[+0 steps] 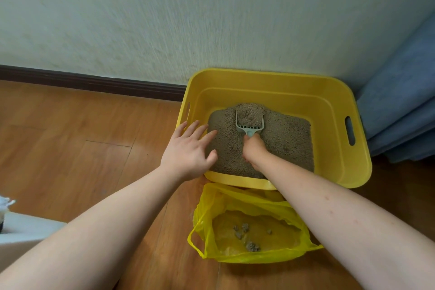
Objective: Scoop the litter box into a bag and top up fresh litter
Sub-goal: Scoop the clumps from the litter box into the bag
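A yellow litter box (339, 110) sits on a wooden floor (70, 139) against a pale wall (164, 19), its bed of grey-brown litter (289, 139) filling the bottom, as a person works through the scooping stage of the job. Just in front of the box's near rim lies an open yellow bag (247, 209), its mouth facing up and a few grey clumps (244, 228) already lying inside. The left hand (188, 150) hangs over the box's near left corner with fingers spread and relaxed, gripping nothing; whether the fingertips touch the litter cannot be told. The right hand (255, 148) is clenched round the short handle of a pale green slotted scoop (250, 122), the nearer hand to the load by far. The scoop's long axis runs straight away from the person, handle toward the wrist and blade pointing at the far wall, with a heap of litter resting in the blade near the middle of the box's back half. The bag lies directly behind that hand, toward the person and below the forearm, so carrying the load there would likely mean drawing the scoop back along its own axis and over the near rim; tipping the blade on the way could spill litter onto the floor between box and bag.
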{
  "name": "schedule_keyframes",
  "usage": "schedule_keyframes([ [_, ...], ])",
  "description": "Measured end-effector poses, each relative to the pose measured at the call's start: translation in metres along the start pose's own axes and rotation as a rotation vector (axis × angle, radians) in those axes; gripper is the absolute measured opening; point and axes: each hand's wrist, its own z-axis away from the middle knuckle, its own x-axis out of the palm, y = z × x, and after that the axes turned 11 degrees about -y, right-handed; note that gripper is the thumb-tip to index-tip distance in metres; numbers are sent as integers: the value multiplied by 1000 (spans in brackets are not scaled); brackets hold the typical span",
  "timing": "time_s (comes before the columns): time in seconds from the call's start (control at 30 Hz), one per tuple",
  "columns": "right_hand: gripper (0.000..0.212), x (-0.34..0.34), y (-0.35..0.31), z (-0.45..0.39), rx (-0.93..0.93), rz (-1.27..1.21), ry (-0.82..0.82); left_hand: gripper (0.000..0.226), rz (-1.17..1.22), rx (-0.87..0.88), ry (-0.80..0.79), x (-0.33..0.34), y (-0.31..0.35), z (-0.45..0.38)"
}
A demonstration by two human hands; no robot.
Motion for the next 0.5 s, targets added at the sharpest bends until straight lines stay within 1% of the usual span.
schedule_keyframes([
  [0.17, 35, 2, 3, 7, 23, -36, 23, 63, 3, -2, 2, 0, 0, -1],
  [0.33, 32, -6, 11, 38, 0, 6, -12, 68, 9, 6, -4, 0, -1, -1],
  [0.43, 30, -12, 16, 62, 9, 34, -73, 68, 9, 14, -11, 0, -2, 0],
  [0.5, 31, -15, 19, 77, -13, 59, -84, 68, 7, 15, -13, 0, -2, 0],
])
